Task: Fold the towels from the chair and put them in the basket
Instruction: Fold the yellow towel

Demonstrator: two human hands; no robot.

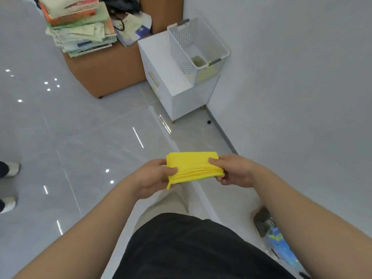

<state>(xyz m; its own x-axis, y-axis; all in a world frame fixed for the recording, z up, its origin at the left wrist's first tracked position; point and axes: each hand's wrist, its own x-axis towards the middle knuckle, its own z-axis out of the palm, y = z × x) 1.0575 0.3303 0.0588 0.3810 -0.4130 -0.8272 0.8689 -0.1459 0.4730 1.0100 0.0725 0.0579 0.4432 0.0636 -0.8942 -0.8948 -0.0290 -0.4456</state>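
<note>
A yellow towel (pixel 192 165), folded into a small flat rectangle, is held in the air in front of my waist. My left hand (pixel 155 178) pinches its left end, thumb on top. My right hand (pixel 233 171) pinches its right end, where the folded layers show. The white perforated basket (pixel 201 37) stands on a white cabinet ahead, well beyond the towel, against the wall. A folded pale towel (pixel 199 61) lies at the basket's bottom, and something yellow shows through its front wall. No chair is in view.
The white cabinet (pixel 165 63) stands against the wall on the right. A brown ottoman (pixel 106 71) to its left carries a stack of books and papers (pixel 80 27). Another person's shoes (pixel 9 170) are at the left edge. A blue bag (pixel 281 244) lies by my right leg.
</note>
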